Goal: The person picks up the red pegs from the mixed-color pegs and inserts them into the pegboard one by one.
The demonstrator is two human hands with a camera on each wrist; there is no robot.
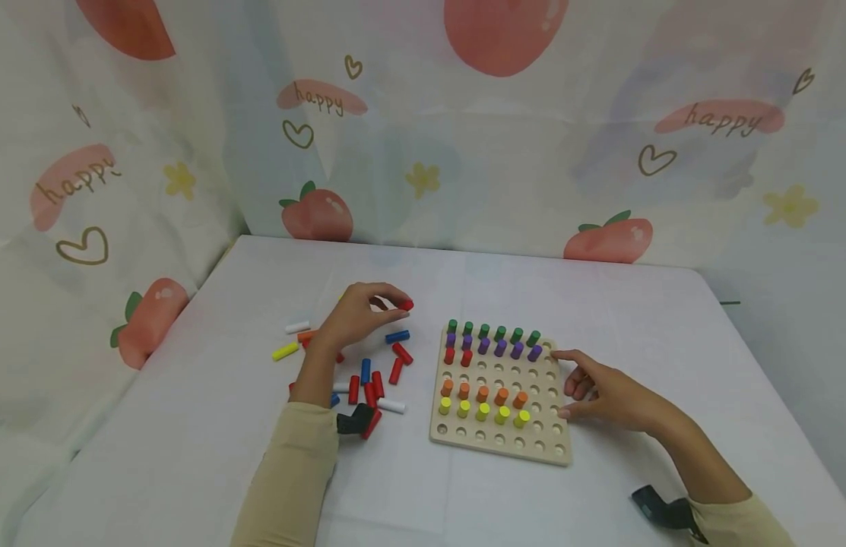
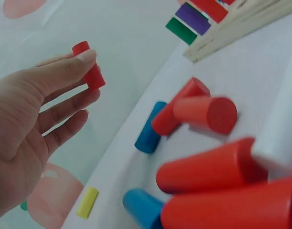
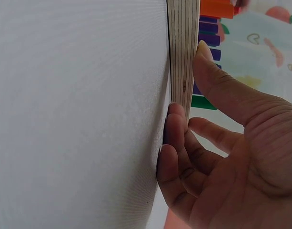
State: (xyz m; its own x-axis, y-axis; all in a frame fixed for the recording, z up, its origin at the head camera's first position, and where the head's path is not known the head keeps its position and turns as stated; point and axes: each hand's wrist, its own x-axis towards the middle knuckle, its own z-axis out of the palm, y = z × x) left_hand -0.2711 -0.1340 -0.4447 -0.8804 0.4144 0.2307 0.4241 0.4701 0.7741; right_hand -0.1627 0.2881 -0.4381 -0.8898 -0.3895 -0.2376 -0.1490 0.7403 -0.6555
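My left hand [image 1: 359,311] is raised over the far side of a scatter of loose pegs. Between thumb and fingertips it pinches a short red peg [image 2: 88,64]. A square wooden pegboard [image 1: 508,448] lies flat on the table to its right. Green, purple, orange and yellow pegs stand upright in rows on it. Two red pegs [image 1: 467,358] stand at the left of the row in front of the purple ones. My right hand [image 1: 607,391] rests at the board's right edge. Its thumb [image 3: 206,55] lies on the upper edge while other fingers touch the side.
Loose red, blue, white, yellow and orange pegs lie left of the board, among them a blue peg [image 1: 397,336] and a white peg [image 1: 391,406]. The left forearm overlaps some of them. Patterned cloth [image 1: 505,167] hangs behind the white table [image 1: 600,296].
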